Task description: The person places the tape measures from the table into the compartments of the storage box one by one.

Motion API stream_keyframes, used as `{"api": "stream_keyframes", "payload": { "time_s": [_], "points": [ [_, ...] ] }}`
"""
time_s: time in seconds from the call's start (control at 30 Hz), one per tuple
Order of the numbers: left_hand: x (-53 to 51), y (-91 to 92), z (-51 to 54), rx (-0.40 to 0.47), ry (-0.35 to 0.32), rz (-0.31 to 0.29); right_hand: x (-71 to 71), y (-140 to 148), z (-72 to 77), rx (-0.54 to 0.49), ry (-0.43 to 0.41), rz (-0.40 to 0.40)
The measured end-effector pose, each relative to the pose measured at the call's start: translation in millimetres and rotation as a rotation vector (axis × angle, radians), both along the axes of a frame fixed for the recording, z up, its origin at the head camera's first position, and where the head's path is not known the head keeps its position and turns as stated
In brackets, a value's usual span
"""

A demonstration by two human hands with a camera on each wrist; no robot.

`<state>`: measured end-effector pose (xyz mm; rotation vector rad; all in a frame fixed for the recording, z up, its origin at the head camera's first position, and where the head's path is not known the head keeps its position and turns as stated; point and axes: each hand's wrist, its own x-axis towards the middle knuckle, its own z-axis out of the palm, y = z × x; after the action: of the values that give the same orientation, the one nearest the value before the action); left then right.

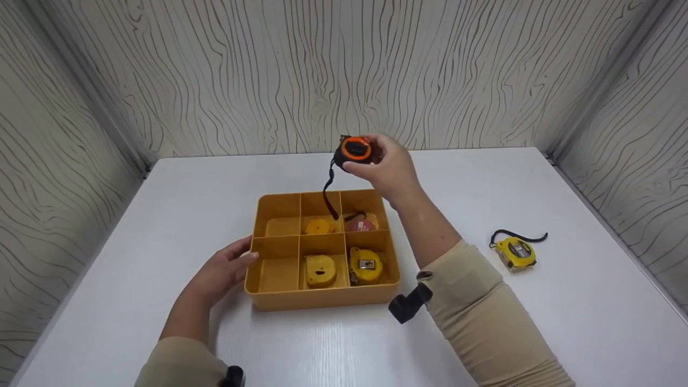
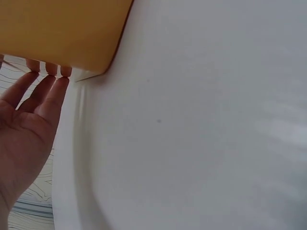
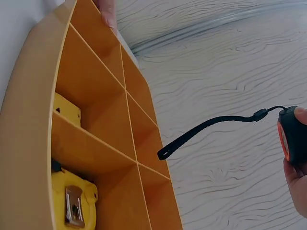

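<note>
My right hand holds a black-and-orange tape measure above the back of a yellow-orange divided box. Its black wrist strap dangles over the back compartments. Fairly straight fingers of my left hand rest against the box's left wall, apparently by the rim. The front right compartment holds a yellow tape measure; in the front middle one lies a pale yellow tape measure. A round yellow item sits in the back middle compartment, and a reddish one in the back right.
On the white table, to the right of the box, lies another yellow tape measure with a black strap. Wood-grain panels enclose the table at the back and both sides.
</note>
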<state>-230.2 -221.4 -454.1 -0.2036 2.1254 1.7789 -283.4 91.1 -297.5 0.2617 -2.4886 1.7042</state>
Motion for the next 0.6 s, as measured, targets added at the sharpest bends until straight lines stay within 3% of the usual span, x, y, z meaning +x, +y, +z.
{"api": "stream_keyframes", "payload": {
  "time_s": [0.3, 0.6],
  "points": [
    [2.9, -1.0, 2.1, -0.020, -0.006, 0.006, -3.6, -41, -1.9, 0.020, -0.033, 0.054],
    [3.9, 2.2, 3.0, 0.006, 0.013, 0.013, -8.4, -67, -10.0, 0.054, -0.023, 0.060]
  ]
}}
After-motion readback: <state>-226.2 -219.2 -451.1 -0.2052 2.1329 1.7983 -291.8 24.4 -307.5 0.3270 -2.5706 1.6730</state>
